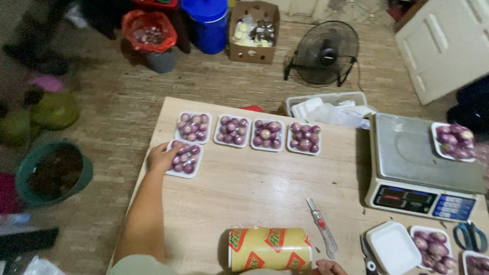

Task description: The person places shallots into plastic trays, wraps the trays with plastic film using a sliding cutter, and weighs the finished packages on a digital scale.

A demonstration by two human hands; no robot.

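My left hand [162, 157] reaches out to the far left of the wooden table [254, 188] and grips the near-left edge of a white foam tray of purple onions [185, 159]. Behind it stands a row of several more wrapped trays [248, 133]. Only the knuckles of my right hand [330, 267] show at the bottom edge, beside a roll of cling film in a yellow and red sleeve [269, 248]; what it holds cannot be seen. A utility knife [322, 228] lies just right of the roll.
A digital scale [423, 165] stands at the right with a tray of onions [454, 141] at its far corner. An empty foam tray [393, 248], more onion trays [433, 248] and scissors [470, 236] lie in front. Floor holds a fan [324, 52], bins and a box.
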